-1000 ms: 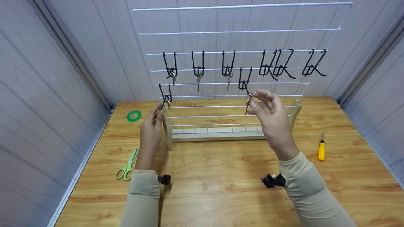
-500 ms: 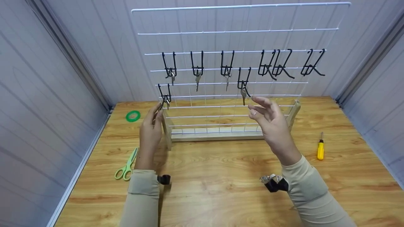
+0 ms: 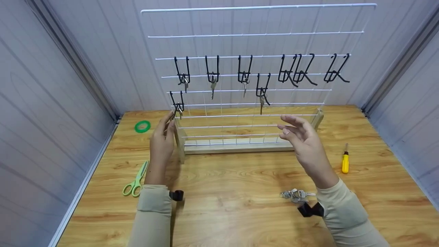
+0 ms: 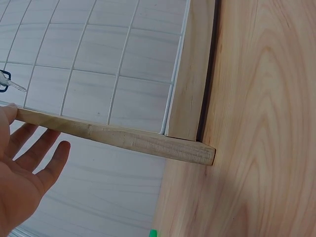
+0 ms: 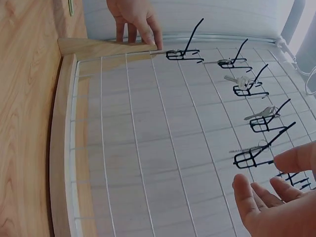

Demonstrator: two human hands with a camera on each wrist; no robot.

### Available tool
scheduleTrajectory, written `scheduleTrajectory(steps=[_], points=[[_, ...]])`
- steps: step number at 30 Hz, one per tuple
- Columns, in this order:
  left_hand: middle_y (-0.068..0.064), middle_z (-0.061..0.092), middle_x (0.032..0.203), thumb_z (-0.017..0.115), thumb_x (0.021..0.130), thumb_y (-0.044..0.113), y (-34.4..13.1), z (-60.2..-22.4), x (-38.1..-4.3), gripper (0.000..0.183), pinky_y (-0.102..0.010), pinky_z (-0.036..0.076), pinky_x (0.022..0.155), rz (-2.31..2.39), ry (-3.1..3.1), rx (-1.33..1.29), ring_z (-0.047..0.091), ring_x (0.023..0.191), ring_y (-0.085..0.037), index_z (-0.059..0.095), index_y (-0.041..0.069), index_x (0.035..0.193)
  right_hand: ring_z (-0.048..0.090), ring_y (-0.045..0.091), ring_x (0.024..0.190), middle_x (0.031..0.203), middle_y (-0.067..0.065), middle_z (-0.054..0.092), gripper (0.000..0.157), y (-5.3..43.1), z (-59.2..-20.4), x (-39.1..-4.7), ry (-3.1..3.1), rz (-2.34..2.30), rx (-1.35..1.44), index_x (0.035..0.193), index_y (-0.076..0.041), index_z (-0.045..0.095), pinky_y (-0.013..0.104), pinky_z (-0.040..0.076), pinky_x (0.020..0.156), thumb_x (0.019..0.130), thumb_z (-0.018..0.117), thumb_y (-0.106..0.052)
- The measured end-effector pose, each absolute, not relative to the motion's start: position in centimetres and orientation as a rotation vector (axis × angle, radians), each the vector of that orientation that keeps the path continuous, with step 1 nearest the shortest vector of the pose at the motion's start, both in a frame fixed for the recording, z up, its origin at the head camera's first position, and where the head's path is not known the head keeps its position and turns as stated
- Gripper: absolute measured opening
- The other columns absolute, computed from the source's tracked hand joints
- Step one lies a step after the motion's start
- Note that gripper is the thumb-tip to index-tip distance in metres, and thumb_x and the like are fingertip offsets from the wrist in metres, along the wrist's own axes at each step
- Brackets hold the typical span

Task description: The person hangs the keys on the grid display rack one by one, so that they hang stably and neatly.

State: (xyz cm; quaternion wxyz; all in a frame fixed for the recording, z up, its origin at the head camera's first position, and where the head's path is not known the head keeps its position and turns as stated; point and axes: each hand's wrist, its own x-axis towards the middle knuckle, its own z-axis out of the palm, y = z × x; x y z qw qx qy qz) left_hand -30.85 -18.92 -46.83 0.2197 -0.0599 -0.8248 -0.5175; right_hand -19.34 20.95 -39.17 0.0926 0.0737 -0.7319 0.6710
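A white wire grid rack [image 3: 236,127] with wooden supports stands upright on the table. My left hand [image 3: 162,145] holds the upper end of its left wooden side post [image 4: 123,138], thumb on one side and fingers on the other. Black wire hooks hang on the grid; several carry a key each, among them the lower middle hook [image 3: 262,90] with its key [image 3: 261,104]. To the right of that key, my right hand [image 3: 310,154] is raised before the grid, fingers loosely bent and holding nothing. Three hooks at the right [image 3: 301,71] bear no key.
A small heap of keys [image 3: 297,195] lies on the table [image 3: 233,212] by the right wrist camera. A yellow screwdriver [image 3: 345,163] is at the right. Green scissors [image 3: 138,180] and a green tape roll [image 3: 142,126] lie at the left.
My right hand has let go of the key, which now hangs from the lower middle hook, and has drawn back down and to the right. The left hand keeps its hold on the rack.
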Motion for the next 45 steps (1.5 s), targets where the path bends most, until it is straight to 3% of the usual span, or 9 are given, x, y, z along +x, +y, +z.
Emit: scheduleTrajectory(steps=[8,16,22,27,32,37,40,45], points=[[-0.006,0.061,0.157,0.051,0.114,0.031,-19.0,-46.8,-30.8,0.041,-0.054,0.059,0.110,-1.440,-2.283,-0.168,0.064,0.140,-0.034,0.058,0.024,0.155,0.064,0.009,0.132,0.148,0.001,0.053,0.045,23.5,-41.6,-18.5,-2.232,1.986,0.160,0.153,0.001,0.040,0.022,0.060,0.104,0.112,0.056,-0.011],[-0.007,0.062,0.156,0.052,0.114,0.028,-19.0,-47.0,-31.0,0.041,-0.055,0.059,0.110,-1.451,-2.272,-0.179,0.064,0.139,-0.034,0.058,0.017,0.154,0.068,0.005,0.120,0.153,0.022,0.051,0.048,25.5,-44.2,-17.8,-2.387,1.918,0.110,0.156,0.003,0.037,0.019,0.061,0.097,0.113,0.053,-0.014],[-0.008,0.062,0.156,0.053,0.114,0.028,-18.9,-47.1,-30.9,0.041,-0.055,0.059,0.111,-1.457,-2.270,-0.179,0.064,0.140,-0.035,0.059,0.018,0.153,0.068,-0.001,0.111,0.151,0.026,0.054,0.053,27.1,-46.4,-17.0,-2.532,1.846,0.011,0.157,0.002,0.037,0.018,0.061,0.095,0.113,0.057,-0.020],[-0.009,0.063,0.155,0.054,0.114,0.026,-18.8,-46.9,-30.9,0.040,-0.054,0.059,0.110,-1.435,-2.248,-0.192,0.065,0.139,-0.035,0.060,0.016,0.152,0.070,0.008,0.110,0.145,0.028,0.059,0.057,28.3,-49.0,-16.3,-2.652,1.767,-0.076,0.156,0.003,0.039,0.018,0.062,0.092,0.110,0.062,-0.020],[-0.009,0.063,0.155,0.054,0.114,0.024,-18.8,-46.8,-30.9,0.039,-0.054,0.059,0.110,-1.433,-2.249,-0.185,0.064,0.139,-0.034,0.060,0.016,0.152,0.071,0.022,0.110,0.130,0.020,0.069,0.051,29.2,-51.0,-15.5,-2.889,1.492,-0.066,0.146,0.003,0.053,0.020,0.060,0.088,0.108,0.066,-0.028],[-0.008,0.062,0.156,0.054,0.114,0.024,-18.8,-46.9,-30.9,0.040,-0.054,0.059,0.111,-1.452,-2.259,-0.172,0.063,0.140,-0.035,0.059,0.017,0.153,0.068,0.017,0.095,0.108,0.009,0.074,0.029,30.0,-51.7,-15.2,-3.088,1.239,0.123,0.121,-0.001,0.069,0.020,0.054,0.078,0.105,0.070,-0.024],[-0.008,0.062,0.156,0.053,0.114,0.025,-18.9,-46.9,-31.0,0.040,-0.054,0.059,0.111,-1.459,-2.258,-0.170,0.063,0.140,-0.035,0.059,0.017,0.153,0.061,0.013,0.086,0.099,0.006,0.071,0.022,30.4,-51.7,-15.2,-3.164,1.229,0.192,0.113,-0.002,0.071,0.021,0.051,0.067,0.104,0.071,-0.022],[-0.007,0.061,0.158,0.053,0.114,0.028,-18.9,-46.9,-31.0,0.041,-0.054,0.059,0.111,-1.456,-2.262,-0.175,0.063,0.141,-0.034,0.059,0.020,0.153,0.060,0.013,0.088,0.101,0.006,0.069,0.025,30.8,-51.5,-15.1,-3.213,1.250,0.225,0.114,-0.001,0.069,0.020,0.051,0.068,0.101,0.075,-0.022]])
